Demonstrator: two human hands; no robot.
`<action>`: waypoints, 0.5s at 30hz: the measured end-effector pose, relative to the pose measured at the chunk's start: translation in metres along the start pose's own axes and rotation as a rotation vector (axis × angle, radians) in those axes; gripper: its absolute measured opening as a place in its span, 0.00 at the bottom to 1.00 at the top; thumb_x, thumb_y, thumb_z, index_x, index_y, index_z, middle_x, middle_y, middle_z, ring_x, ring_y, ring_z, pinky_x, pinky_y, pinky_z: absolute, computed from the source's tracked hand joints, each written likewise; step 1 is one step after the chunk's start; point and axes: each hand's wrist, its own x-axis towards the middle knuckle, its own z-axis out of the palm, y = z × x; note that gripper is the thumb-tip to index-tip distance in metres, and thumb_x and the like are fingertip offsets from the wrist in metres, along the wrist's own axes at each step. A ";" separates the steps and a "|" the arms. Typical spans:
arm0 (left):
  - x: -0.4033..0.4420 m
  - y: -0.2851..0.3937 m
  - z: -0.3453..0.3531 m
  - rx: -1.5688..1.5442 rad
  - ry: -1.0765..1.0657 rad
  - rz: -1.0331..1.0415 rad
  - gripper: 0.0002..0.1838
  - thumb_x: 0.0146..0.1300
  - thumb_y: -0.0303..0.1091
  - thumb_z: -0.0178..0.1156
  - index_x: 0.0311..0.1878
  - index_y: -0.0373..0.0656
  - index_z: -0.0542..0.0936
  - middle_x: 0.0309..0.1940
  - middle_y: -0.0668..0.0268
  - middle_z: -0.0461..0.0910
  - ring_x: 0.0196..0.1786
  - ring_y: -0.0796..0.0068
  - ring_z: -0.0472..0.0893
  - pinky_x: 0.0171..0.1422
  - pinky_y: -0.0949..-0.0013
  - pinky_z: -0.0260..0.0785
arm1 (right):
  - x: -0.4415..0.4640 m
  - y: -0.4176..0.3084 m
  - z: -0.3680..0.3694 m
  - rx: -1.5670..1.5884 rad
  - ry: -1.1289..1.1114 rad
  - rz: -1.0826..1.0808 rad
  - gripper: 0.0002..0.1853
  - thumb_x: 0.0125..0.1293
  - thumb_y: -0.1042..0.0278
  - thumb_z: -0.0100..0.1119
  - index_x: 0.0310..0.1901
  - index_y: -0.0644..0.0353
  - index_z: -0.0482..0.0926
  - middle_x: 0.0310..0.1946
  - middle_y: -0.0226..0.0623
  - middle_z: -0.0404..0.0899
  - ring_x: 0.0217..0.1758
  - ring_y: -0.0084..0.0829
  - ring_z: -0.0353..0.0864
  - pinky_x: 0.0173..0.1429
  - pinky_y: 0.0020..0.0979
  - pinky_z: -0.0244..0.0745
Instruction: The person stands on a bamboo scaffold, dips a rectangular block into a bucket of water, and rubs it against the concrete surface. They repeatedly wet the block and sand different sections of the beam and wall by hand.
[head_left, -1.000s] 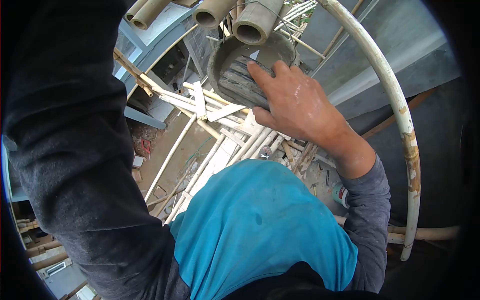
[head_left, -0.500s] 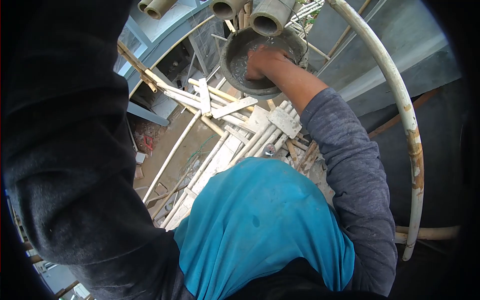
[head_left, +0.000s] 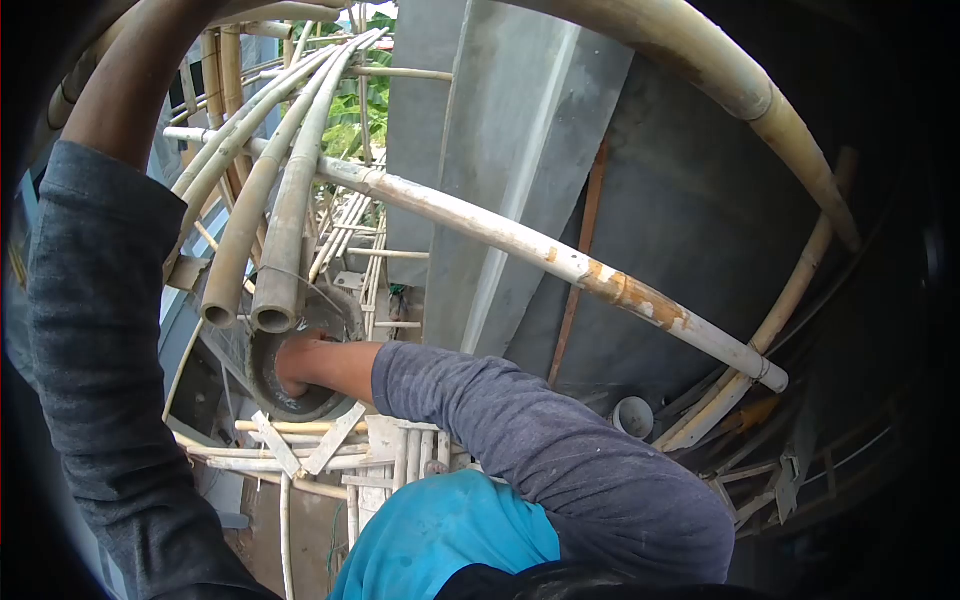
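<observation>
My right hand [head_left: 298, 366] reaches down into a dark, round bucket [head_left: 262, 385] that hangs or stands beyond the scaffold boards. Greyish wet material lies inside it. The fingers are hidden below the bucket's rim, so whether they grip anything does not show. My left arm [head_left: 110, 290] is raised along the left side, and its hand is out of view past the top edge. Just above the bucket are the open ends of bamboo poles [head_left: 290, 235], with a thin wire around one.
A whitish bamboo rail [head_left: 520, 245] crosses in front of a grey wall [head_left: 690, 220]. A thick curved pole [head_left: 700, 55] arches over the top right. Below are scaffold boards [head_left: 375, 465] on poles, high above the ground. A white pail [head_left: 632, 416] is at lower right.
The view has swung to the right and up, so the bucket now appears lower left. My right hand stays in the bucket. More of my left forearm shows.
</observation>
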 end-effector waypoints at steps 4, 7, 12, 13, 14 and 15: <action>-0.005 0.014 -0.018 0.036 0.091 0.234 0.17 0.72 0.46 0.45 0.59 0.64 0.78 0.30 0.56 0.83 0.31 0.58 0.84 0.35 0.57 0.74 | -0.039 -0.013 -0.008 -0.175 0.128 0.014 0.29 0.52 0.54 0.67 0.57 0.54 0.81 0.58 0.45 0.78 0.61 0.49 0.76 0.50 0.62 0.75; -0.007 0.016 -0.025 0.013 -0.069 0.024 0.16 0.70 0.45 0.52 0.58 0.65 0.78 0.30 0.56 0.84 0.32 0.61 0.85 0.34 0.57 0.75 | -0.057 -0.017 -0.006 -0.229 0.180 0.025 0.28 0.55 0.54 0.65 0.57 0.58 0.81 0.58 0.47 0.76 0.60 0.48 0.75 0.47 0.60 0.76; 0.013 -0.027 0.035 -0.107 0.289 0.245 0.20 0.64 0.49 0.63 0.56 0.52 0.80 0.26 0.56 0.82 0.27 0.61 0.83 0.31 0.65 0.76 | -0.086 -0.013 0.003 -0.262 0.205 -0.009 0.26 0.59 0.57 0.61 0.57 0.62 0.79 0.55 0.49 0.76 0.56 0.47 0.77 0.45 0.57 0.78; 0.013 -0.034 0.041 0.139 0.464 0.507 0.29 0.61 0.39 0.69 0.67 0.60 0.74 0.30 0.57 0.84 0.29 0.61 0.84 0.32 0.67 0.77 | -0.094 -0.011 0.006 -0.247 0.295 -0.012 0.27 0.59 0.57 0.61 0.59 0.62 0.77 0.54 0.50 0.75 0.56 0.47 0.78 0.45 0.57 0.78; 0.015 -0.042 0.045 0.190 0.420 0.505 0.48 0.52 0.30 0.75 0.74 0.67 0.62 0.34 0.57 0.84 0.32 0.62 0.85 0.34 0.67 0.79 | -0.101 -0.009 0.007 -0.233 0.385 -0.015 0.28 0.59 0.57 0.61 0.60 0.61 0.76 0.54 0.51 0.75 0.55 0.47 0.78 0.45 0.56 0.79; 0.015 -0.042 0.044 0.192 0.424 0.507 0.48 0.52 0.30 0.75 0.74 0.67 0.62 0.34 0.57 0.84 0.32 0.62 0.85 0.34 0.67 0.79 | -0.111 -0.008 0.007 -0.234 0.388 -0.012 0.28 0.59 0.57 0.61 0.60 0.61 0.76 0.54 0.51 0.75 0.55 0.47 0.78 0.45 0.56 0.79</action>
